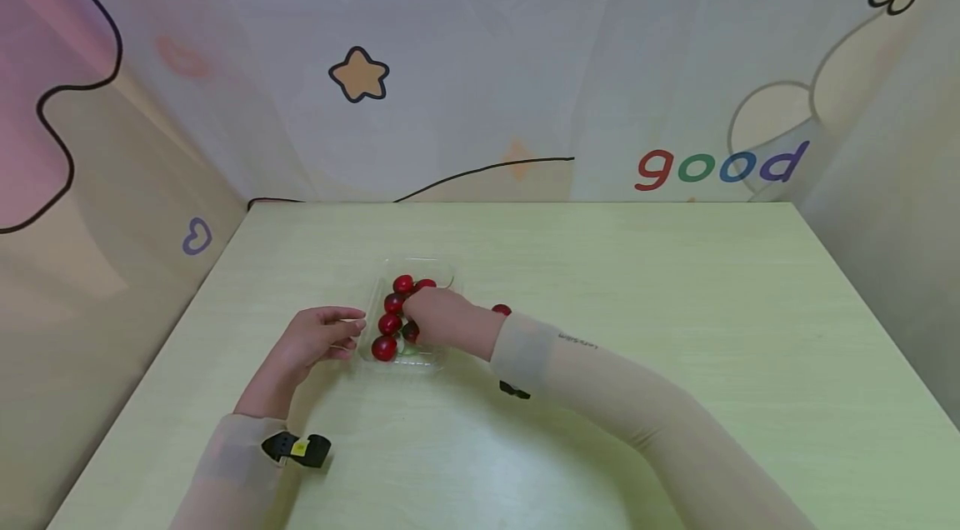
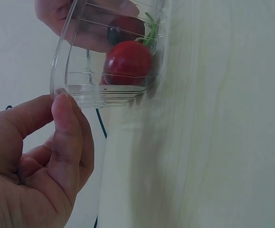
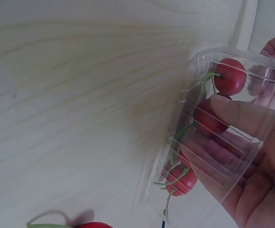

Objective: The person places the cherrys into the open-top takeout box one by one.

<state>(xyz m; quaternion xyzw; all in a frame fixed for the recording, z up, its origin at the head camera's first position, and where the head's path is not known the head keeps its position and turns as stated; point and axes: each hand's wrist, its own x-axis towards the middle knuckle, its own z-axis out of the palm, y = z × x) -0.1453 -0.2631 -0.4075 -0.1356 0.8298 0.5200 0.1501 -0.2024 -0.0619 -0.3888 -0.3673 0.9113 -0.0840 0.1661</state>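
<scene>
A clear plastic container (image 1: 367, 347) on the table holds several red cherries (image 1: 385, 348) with green stems, lined up mostly along its left side. Inside it, my right hand (image 1: 442, 317) reaches down and pinches a cherry (image 3: 208, 118) between thumb and fingers. My left hand (image 1: 318, 338) is at the container's left edge; in the left wrist view its thumb and fingers pinch the rim near a corner. Part of the container's contents is hidden behind the right hand. One more cherry (image 1: 501, 309) lies outside on the table, partly covered by the right forearm.
The pale wood-grain table (image 1: 675, 305) stretches around the container. A printed cloth backdrop (image 1: 480, 80) rises behind the table's far edge and along both sides. Dark straps (image 1: 296, 448) are worn at the wrists.
</scene>
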